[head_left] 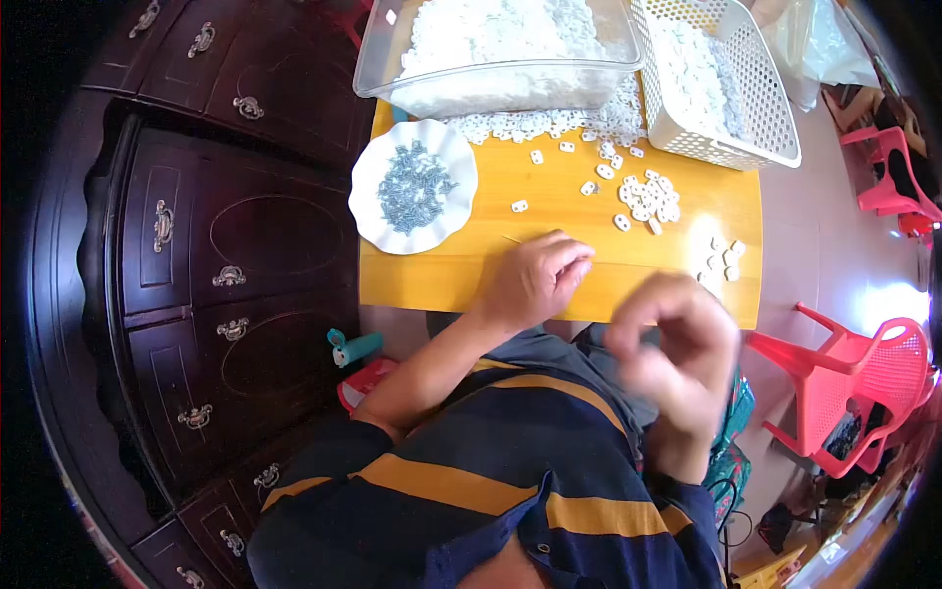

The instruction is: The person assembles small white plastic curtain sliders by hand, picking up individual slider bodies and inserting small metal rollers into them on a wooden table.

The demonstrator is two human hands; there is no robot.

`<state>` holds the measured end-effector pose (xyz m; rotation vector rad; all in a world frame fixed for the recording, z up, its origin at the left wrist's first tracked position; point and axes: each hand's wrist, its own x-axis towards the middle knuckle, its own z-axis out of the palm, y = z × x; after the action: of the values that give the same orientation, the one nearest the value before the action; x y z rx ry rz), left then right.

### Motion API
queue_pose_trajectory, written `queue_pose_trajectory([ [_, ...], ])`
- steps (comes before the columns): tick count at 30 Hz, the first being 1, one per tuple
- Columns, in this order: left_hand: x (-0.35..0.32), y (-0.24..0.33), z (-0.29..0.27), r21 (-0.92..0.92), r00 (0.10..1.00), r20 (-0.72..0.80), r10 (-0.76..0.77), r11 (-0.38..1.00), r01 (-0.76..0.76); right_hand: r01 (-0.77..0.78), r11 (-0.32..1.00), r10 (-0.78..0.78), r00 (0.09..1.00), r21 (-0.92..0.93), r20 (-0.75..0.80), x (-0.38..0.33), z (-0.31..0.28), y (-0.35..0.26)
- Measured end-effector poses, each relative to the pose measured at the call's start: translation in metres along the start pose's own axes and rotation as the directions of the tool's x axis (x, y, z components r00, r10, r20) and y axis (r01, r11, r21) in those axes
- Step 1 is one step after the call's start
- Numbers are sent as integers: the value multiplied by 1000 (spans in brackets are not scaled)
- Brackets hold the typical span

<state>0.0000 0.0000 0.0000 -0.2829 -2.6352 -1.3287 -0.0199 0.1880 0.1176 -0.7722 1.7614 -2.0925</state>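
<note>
My left hand (535, 280) is closed over the near edge of the yellow wooden table (422, 285), thumb and forefinger pressed together. Whatever lies between them, if anything, is hidden. Over my lap, beyond the table edge, my right hand (682, 344) is smeared by motion; its fingers look curled, but their tips are unclear. Small white two-holed plastic pieces (650, 199) are heaped on the table ahead of my hands. Several more white pieces (731, 257) sit to the right. A scalloped white dish (371, 196) at the left holds many small grey metal screws or pins (417, 187).
A clear plastic bin (500, 83) full of white pieces stands at the table's far side, next to a white perforated basket (726, 152). Dark wooden cabinets (285, 245) rise at the left. Pink plastic chairs (834, 373) stand at the right; a turquoise bottle (358, 348) is below the table.
</note>
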Motion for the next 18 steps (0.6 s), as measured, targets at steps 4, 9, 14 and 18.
queue_pose_trajectory([
  [4, 31, -4, 2, 63, 995, -95, -23, 998, 29, -171, 953, 101, 957, -250, -272, -2, -3, 66],
  [9, 53, -13, 8, 230, 988, -150, 30, 973, 5, -295, 928, 198, 907, -226, -371, -24, -9, 112],
  [14, 67, -14, 11, 309, 992, -128, 14, 951, 27, -301, 938, 215, 895, -174, -391, -33, -14, 125],
  [18, 68, -13, 13, 349, 992, -123, 27, 937, 18, -303, 926, 205, 904, -226, -375, -27, -14, 118],
])
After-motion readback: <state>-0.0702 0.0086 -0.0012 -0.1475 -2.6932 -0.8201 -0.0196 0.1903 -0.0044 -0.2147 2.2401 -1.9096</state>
